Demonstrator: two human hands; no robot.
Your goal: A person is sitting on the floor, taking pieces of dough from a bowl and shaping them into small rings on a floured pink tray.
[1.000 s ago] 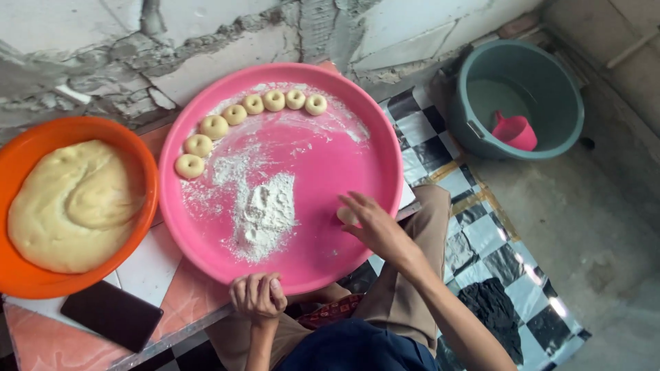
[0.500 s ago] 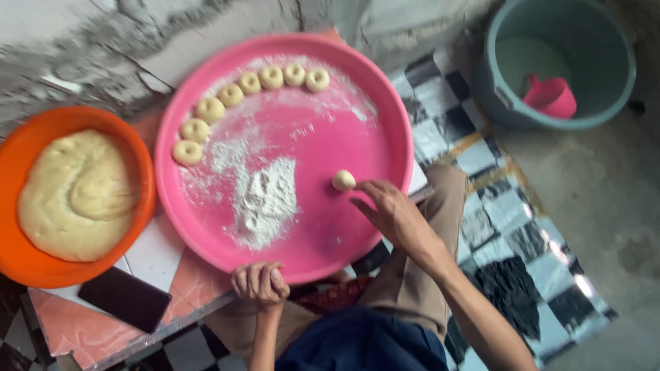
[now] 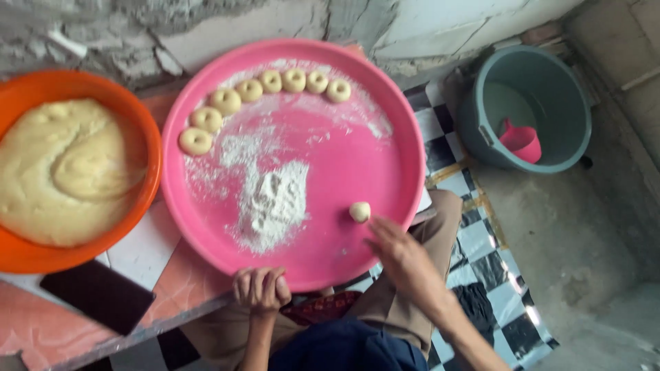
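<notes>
A big round pink tray (image 3: 385, 96) lies on a low table and carries several ring-shaped dough pieces (image 3: 249, 90) in an arc along its far rim. A heap of white flour (image 3: 275, 199) sits near its middle. A small dough ball (image 3: 359, 211) rests on the tray at the right. My right hand (image 3: 402, 257) hovers just below the ball with fingers spread, holding nothing. My left hand (image 3: 260, 287) is curled at the tray's near rim, fingers closed.
An orange bowl (image 3: 141, 117) full of pale yellow dough (image 3: 62, 172) stands left of the tray. A dark phone (image 3: 96, 297) lies on the table's front left. A grey-green bucket (image 3: 481, 130) with a pink scoop (image 3: 520, 143) stands on the floor at right.
My right hand let go of the dough ball on the tray and drew back toward me. The camera view shifted. The left hand stayed at the rim.
</notes>
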